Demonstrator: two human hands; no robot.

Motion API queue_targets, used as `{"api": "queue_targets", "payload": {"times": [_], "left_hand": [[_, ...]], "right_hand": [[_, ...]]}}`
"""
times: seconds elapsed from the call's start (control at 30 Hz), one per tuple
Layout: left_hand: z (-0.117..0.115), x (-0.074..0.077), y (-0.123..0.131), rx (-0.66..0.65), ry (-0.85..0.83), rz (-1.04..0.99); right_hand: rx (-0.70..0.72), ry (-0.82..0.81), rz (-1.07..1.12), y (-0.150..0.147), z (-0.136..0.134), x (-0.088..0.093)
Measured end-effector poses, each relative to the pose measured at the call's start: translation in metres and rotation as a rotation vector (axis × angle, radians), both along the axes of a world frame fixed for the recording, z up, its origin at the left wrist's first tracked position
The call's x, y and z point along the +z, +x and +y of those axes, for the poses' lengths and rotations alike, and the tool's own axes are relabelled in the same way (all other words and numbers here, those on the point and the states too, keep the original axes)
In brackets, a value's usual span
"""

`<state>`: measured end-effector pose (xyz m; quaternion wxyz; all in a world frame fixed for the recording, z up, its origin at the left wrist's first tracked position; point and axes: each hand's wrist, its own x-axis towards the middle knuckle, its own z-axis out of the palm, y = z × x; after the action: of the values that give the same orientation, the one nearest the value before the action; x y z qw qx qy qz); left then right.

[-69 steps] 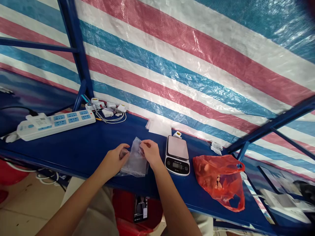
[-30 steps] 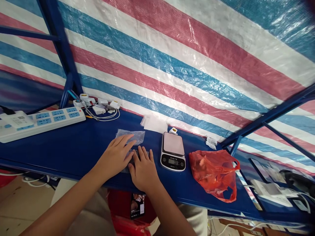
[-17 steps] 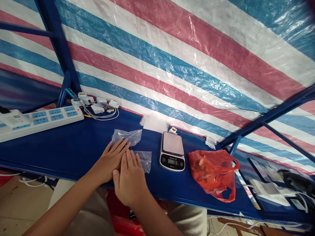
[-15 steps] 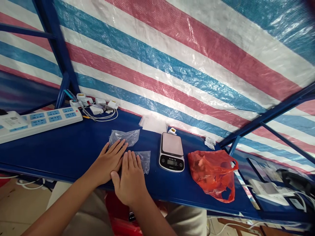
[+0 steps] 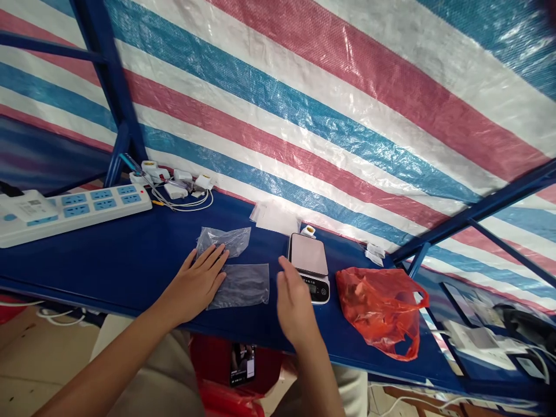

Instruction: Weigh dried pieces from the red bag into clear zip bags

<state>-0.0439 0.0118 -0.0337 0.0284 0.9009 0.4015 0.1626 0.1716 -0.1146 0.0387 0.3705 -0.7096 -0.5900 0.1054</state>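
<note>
My left hand (image 5: 194, 289) lies flat with spread fingers on a crumpled clear plastic bag (image 5: 230, 240). Its fingertips also reach the left edge of a second clear bag (image 5: 243, 285), which lies smooth on the blue table (image 5: 143, 249). My right hand (image 5: 295, 298) is lifted beside the lower left of a digital kitchen scale (image 5: 308, 255) and hides part of its display panel. The right fingers are somewhat smeared and partly bent, apart from one another, and nothing shows in them.
A red plastic bag (image 5: 376, 307) sits right of the scale. Chargers and cables (image 5: 178, 188) lie at the back left, near a white power strip (image 5: 82, 211). White packets (image 5: 278, 219) rest against the striped sheet (image 5: 260, 133). Below the table edge is a phone (image 5: 242, 365).
My right hand has left the lower bag and moved right, up to the scale. That bag now lies flat and uncovered. My left hand stays put.
</note>
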Motion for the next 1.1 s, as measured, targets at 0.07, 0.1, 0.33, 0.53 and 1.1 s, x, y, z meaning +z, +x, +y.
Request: {"api": "queue_targets", "payload": {"times": [0.07,0.1,0.33,0.53,1.1], "left_hand": [[-0.002,0.001,0.001,0.019,0.001,-0.009],[-0.003,0.001,0.002,0.029,0.005,-0.013],[-0.007,0.003,0.005,0.058,0.015,-0.022],[-0.006,-0.002,0.003,0.051,0.025,-0.04],[-0.005,-0.004,0.0,0.024,0.049,-0.047]], "right_hand": [[-0.016,0.048,0.086,0.005,-0.004,0.006],[0.021,0.047,0.089,0.003,-0.006,0.006],[-0.023,-0.044,-0.218,-0.023,-0.014,-0.027],[-0.108,-0.07,-0.232,-0.012,-0.016,-0.036],[0.212,0.009,-0.301,-0.058,0.017,-0.02]]}}
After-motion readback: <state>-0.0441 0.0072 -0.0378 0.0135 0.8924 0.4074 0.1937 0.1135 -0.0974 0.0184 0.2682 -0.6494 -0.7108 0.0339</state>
